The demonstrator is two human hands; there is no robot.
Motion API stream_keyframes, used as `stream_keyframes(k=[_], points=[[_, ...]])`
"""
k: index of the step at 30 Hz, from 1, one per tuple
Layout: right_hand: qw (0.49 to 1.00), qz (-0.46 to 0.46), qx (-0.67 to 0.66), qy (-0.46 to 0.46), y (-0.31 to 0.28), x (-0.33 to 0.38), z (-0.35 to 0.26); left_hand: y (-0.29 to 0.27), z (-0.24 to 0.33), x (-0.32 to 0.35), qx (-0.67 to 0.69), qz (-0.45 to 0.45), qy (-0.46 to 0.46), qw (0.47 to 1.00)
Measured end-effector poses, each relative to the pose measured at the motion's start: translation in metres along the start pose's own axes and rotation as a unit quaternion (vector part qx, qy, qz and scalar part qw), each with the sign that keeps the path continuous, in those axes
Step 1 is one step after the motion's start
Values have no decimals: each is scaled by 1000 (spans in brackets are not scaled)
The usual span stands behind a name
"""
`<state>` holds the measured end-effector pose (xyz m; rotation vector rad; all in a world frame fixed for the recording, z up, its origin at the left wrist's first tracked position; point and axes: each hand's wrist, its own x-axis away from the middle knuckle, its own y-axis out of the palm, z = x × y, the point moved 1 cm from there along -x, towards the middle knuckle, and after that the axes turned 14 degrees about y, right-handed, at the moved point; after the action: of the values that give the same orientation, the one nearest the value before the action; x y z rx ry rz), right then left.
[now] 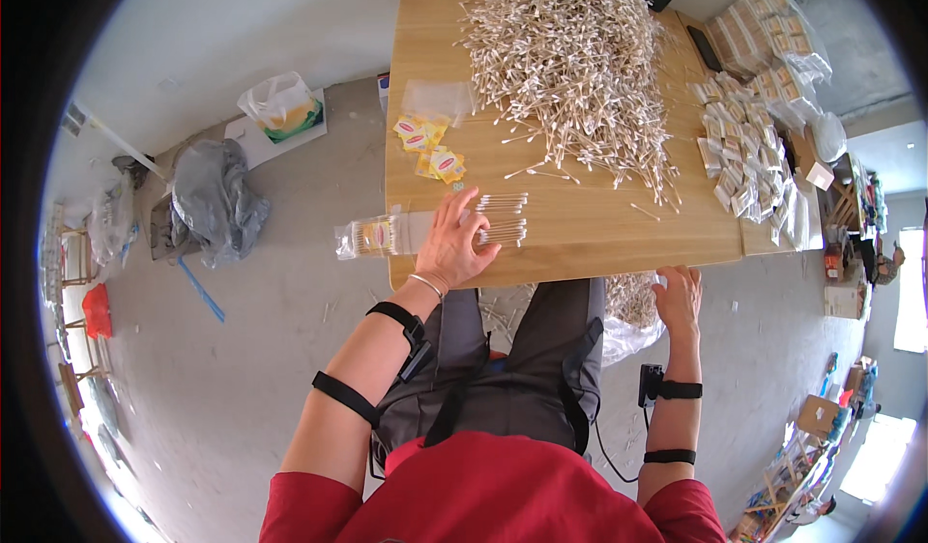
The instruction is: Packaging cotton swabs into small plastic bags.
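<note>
My left hand (pixel 451 243) rests at the table's near-left part, fingers apart, over the end of a clear plastic bag. By its fingertips lie two small rows of cotton swabs (pixel 503 216), set side by side; whether the fingers touch them I cannot tell. A filled clear packet of swabs (pixel 374 237) sticks out past the table's left edge, beside that hand. My right hand (pixel 680 300) is at the front edge of the table, its fingers loosely bent and apart, with nothing visible in them. A large heap of loose cotton swabs (pixel 570 60) covers the table's far middle.
Yellow printed cards (pixel 446 164) and clear bags (pixel 440 100) lie on the left of the wooden table (pixel 599 239). Filled packets (pixel 739 147) pile up at the right. A black phone-like object (pixel 704 48) lies near them. Under the table a plastic bag (pixel 630 338) holds more swabs.
</note>
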<state>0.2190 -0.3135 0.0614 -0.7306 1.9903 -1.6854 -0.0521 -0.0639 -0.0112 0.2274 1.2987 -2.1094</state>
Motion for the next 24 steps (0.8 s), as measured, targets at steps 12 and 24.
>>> stream_keyframes(k=[12, 24], points=[[951, -139, -155, -230, 64, -36, -189, -2, 5, -8, 16, -4, -34, 999], [945, -128, 23, -301, 71, -45, -210, -4, 4, -5, 13, -8, -42, 999]])
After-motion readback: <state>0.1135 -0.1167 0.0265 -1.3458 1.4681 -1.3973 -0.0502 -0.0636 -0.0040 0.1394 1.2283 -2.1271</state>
